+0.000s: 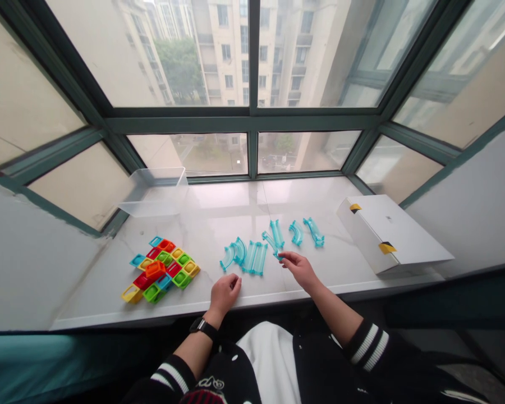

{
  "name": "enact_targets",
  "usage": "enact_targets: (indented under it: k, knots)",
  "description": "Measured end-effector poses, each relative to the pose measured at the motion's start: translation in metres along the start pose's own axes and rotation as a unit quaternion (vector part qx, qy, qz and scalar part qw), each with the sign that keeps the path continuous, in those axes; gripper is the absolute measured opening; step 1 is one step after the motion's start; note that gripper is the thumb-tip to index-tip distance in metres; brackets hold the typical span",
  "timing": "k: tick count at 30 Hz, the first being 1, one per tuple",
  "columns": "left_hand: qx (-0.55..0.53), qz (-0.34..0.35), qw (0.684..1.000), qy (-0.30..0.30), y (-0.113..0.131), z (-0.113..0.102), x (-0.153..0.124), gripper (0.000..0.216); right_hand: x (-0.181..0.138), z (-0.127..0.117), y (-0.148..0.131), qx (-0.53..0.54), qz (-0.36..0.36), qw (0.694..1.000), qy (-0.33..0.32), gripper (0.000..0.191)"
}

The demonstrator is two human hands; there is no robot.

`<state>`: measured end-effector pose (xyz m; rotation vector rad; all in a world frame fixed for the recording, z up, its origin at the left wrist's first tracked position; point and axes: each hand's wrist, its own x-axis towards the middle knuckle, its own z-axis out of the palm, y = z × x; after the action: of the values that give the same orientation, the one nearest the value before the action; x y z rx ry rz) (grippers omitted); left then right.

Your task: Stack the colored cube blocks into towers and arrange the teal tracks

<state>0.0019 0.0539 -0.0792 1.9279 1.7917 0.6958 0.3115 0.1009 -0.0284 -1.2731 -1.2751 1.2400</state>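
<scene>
My right hand (pixel 299 270) pinches the near end of a slim translucent blue track piece (pixel 270 242) between thumb and fingers. Just behind that piece, a straight blue track piece (pixel 278 233) lies on the white sill. Farther right are a curved track piece (pixel 295 233) and a longer, bent-looking one (pixel 313 232). To the left, straight track pieces (pixel 255 258) lie side by side, with curved pieces (pixel 238 251) next to them. My left hand (pixel 226 293) rests near the sill's front edge, fingers curled, with nothing visible in it, just in front of the curved pieces.
Several red, yellow, green, orange and blue plastic blocks (pixel 164 268) cluster on the left. Behind them stands a clear plastic bin (pixel 155 193). A white box (pixel 393 233) with yellow-and-black tabs sits at the right. Windows close off the back of the marble-patterned sill (pixel 223 210).
</scene>
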Motion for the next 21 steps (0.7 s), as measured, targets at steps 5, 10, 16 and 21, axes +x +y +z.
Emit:
enact_targets:
  k: [5, 10, 16, 21]
  knots:
    - [-0.118, -0.011, 0.993, 0.018, 0.025, -0.008, 0.008, 0.036, -0.020, -0.039, 0.006, -0.076, -0.034, 0.995, 0.062, 0.041]
    - [-0.203, 0.073, 0.975, -0.048, 0.096, -0.009, 0.029, 0.029, -0.026, -0.066, 0.004, -0.161, -0.073, 0.978, 0.115, 0.034]
    - [-0.273, 0.177, 0.935, -0.141, 0.168, 0.019, 0.059, 0.032, -0.017, -0.075, -0.002, -0.220, -0.123, 0.957, 0.143, 0.030]
    - [-0.269, 0.159, 0.936, -0.159, 0.191, 0.052, 0.080, 0.055, -0.002, -0.076, -0.003, -0.256, -0.148, 0.945, 0.142, 0.024]
